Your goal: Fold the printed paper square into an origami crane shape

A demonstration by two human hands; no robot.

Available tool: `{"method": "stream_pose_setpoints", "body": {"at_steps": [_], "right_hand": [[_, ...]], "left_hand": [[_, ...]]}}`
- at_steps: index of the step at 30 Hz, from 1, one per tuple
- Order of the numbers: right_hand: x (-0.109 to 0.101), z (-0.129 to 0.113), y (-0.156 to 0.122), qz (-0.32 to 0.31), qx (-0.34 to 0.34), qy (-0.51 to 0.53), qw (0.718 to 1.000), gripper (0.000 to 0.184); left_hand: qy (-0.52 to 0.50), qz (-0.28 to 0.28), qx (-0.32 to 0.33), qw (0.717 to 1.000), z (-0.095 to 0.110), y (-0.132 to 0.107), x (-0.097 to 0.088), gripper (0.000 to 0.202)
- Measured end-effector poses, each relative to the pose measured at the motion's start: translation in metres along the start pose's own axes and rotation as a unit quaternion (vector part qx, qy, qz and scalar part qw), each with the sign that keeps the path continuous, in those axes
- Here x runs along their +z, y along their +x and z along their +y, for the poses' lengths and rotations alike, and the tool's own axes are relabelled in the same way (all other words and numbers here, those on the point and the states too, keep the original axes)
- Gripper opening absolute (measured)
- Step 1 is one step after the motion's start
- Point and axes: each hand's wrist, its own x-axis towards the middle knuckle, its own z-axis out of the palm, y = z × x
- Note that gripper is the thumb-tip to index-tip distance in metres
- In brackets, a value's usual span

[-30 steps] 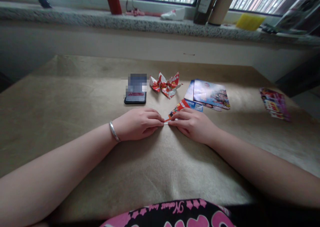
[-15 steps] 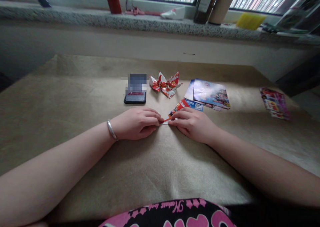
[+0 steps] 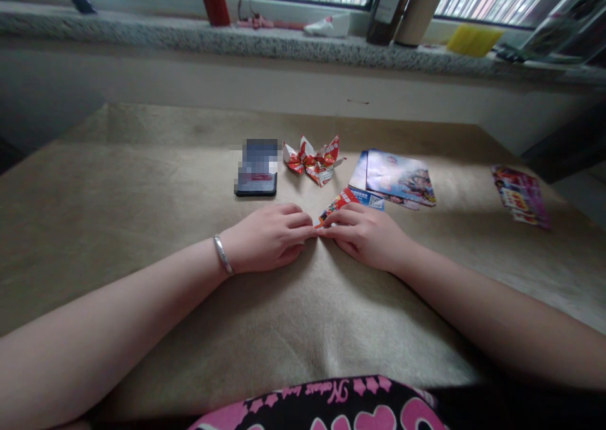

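Note:
A small piece of colourful printed paper point(image 3: 337, 205), folded, with red and blue faces, lies on the table between my hands. My right hand point(image 3: 369, 235) holds it down, fingers bent and pressed together over its near part. My left hand point(image 3: 271, 237), with a silver bangle at the wrist, has its fingertips closed on the paper's near left corner, meeting the right fingertips. The fingers hide most of that corner. Just beyond the hands sit red and white folded paper figures point(image 3: 312, 163) with pointed tips.
A phone point(image 3: 258, 182) lies beyond my left hand. Square printed sheets point(image 3: 402, 174) are stacked beyond my right hand, and more printed papers point(image 3: 519, 196) lie at the far right. Behind the table point(image 3: 165, 165), a granite windowsill point(image 3: 284, 43) holds bottles and a yellow sponge-like block point(image 3: 475, 40).
My left hand has slid right along the paper's near edge, and its fingertips now meet the right ones, covering the white strip. My right hand has stayed in place.

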Motion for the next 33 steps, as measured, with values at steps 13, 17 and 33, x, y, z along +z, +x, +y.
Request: {"method": "stream_pose_setpoints", "body": {"at_steps": [13,17,33], "right_hand": [[0.0,0.0,-0.004,0.008,-0.008,-0.006,1.0,0.029],[0.0,0.001,-0.006,0.007,-0.011,-0.006,1.0,0.028],[0.002,0.002,-0.007,0.002,-0.019,-0.011,1.0,0.028]], "left_hand": [[-0.077,-0.009,0.021,0.997,-0.009,-0.003,-0.003,0.026],[-0.087,-0.008,0.019,0.996,-0.01,-0.005,-0.003,0.026],[-0.079,0.002,0.005,0.997,-0.013,-0.01,0.0,0.027]]}}
